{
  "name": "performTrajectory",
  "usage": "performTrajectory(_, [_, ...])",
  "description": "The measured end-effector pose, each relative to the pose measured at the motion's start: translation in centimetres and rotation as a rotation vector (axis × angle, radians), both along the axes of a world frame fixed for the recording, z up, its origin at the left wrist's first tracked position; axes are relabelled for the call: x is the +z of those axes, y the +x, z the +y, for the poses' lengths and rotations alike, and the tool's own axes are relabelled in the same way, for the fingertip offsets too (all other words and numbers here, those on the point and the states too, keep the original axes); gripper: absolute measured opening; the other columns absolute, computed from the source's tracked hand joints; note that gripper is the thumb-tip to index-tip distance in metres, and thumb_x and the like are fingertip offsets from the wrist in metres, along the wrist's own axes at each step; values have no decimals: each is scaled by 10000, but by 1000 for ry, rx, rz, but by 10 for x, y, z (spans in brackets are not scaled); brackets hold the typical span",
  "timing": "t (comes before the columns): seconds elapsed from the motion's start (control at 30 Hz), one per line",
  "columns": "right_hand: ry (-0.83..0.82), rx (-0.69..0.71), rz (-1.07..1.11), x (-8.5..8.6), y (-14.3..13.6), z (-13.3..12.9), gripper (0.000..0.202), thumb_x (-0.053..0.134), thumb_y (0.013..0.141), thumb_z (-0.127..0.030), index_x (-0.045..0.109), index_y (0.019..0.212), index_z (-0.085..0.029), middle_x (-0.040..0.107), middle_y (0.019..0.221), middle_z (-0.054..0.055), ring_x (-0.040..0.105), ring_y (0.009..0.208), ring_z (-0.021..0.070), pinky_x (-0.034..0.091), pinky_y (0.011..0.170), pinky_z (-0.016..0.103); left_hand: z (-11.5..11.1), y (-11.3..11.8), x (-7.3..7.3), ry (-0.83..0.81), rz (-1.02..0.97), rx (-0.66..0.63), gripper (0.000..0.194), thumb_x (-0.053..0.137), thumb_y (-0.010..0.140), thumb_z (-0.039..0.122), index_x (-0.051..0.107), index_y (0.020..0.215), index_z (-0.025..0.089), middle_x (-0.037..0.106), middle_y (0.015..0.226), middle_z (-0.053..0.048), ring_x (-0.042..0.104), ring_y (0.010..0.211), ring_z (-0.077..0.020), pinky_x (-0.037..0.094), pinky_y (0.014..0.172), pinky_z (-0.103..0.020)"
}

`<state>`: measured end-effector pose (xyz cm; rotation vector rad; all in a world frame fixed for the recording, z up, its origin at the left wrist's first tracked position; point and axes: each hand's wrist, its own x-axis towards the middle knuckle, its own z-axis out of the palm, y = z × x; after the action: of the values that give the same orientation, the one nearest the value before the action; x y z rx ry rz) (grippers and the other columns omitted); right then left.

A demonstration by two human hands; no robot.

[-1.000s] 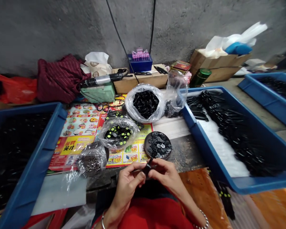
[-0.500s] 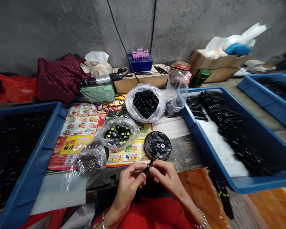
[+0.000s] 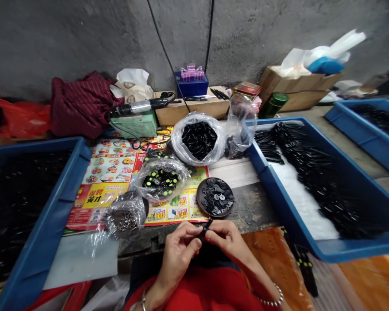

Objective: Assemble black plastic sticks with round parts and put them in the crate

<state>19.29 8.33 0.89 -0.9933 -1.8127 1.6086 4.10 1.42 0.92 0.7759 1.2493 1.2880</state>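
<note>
At the table's front edge my left hand (image 3: 182,246) and my right hand (image 3: 226,236) meet, both closed on one small black plastic part (image 3: 208,224). Its upper end pokes out between the fingertips; the rest is hidden by them. Just beyond the hands lies a round dish (image 3: 199,199) of flat dark pieces, two of them lighter. Left of it, a clear bag (image 3: 184,178) holds black parts with yellow-green dots. A smaller bag (image 3: 138,216) contains little metal screws or pins. Farther back, another bag (image 3: 173,139) is full of glossy black pieces.
A blue bin (image 3: 278,190) with long black parts on white sheeting stands at right, another blue bin (image 3: 61,185) of black parts at left. An electric screwdriver (image 3: 139,107) rests on a green box (image 3: 136,125). Two cables (image 3: 162,41) hang along the wall.
Both hands stay together on the black part, which has been turned slightly between the fingers. The whole view has shifted a little; nothing else has visibly moved.
</note>
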Motion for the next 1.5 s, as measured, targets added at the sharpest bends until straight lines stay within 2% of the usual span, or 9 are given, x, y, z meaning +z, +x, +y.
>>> performTrajectory(0.17, [-398,24,102,-10,3,1,504,642,757,-591,664,553,-130,454,457,-46,327,409,70,215,410,200,-2,1,1,-16,-16,3,159,748,719,270,721,810,142,547,751,-10,502,513,-84,392,434,-186])
performTrajectory(0.33, [-491,10,123,-13,-3,-3,537,621,747,-641,651,588,-129,462,423,-48,332,341,57,242,362,185,1,-1,4,-92,-96,2,236,775,700,313,697,826,130,590,717,-15,525,505,-92,391,431,-184])
performTrajectory(0.6, [-386,-186,208,2,-9,-8,323,720,756,-472,668,801,-156,583,670,-24,525,540,102,440,492,201,2,3,10,-132,-250,1,273,766,734,291,657,923,128,675,726,-45,598,576,-130,486,503,-207])
performTrajectory(0.77, [-406,-385,236,1,-4,-6,348,744,744,-459,621,652,-147,587,596,-19,545,532,110,473,529,211,2,-4,15,-93,-76,-87,219,722,770,270,699,954,153,693,933,-85,660,760,-195,575,639,-276])
performTrajectory(0.87, [-484,-510,309,-2,-4,-6,366,790,683,-480,634,665,-149,618,599,-10,581,533,124,521,530,225,2,-8,17,-64,87,-44,146,711,763,243,727,879,157,697,868,-65,667,719,-189,573,646,-265])
performTrajectory(1.0, [-488,-420,319,-3,-10,-17,336,829,641,-437,721,791,-156,704,664,13,657,588,175,566,597,276,1,-8,16,-80,99,17,131,706,753,251,711,852,166,711,796,-48,673,659,-186,567,630,-263])
performTrajectory(1.17, [-380,-434,246,-3,-15,-31,356,779,714,-378,753,1010,-181,745,866,40,680,734,213,560,658,287,1,-5,16,-60,230,-49,114,669,745,184,689,857,174,705,813,-48,668,715,-198,538,640,-247])
performTrajectory(1.33, [-223,-397,156,4,-14,-31,213,704,768,-255,781,955,-189,737,993,74,670,873,253,547,731,301,5,-6,21,-23,436,-147,146,618,726,100,634,844,184,656,747,-16,595,653,-162,463,601,-218])
performTrajectory(1.5, [-163,-388,130,11,-15,-27,192,669,772,-183,786,923,-203,745,987,67,672,888,251,526,772,295,7,-6,20,-35,421,-170,140,564,749,94,530,831,202,557,726,13,519,638,-145,418,579,-214])
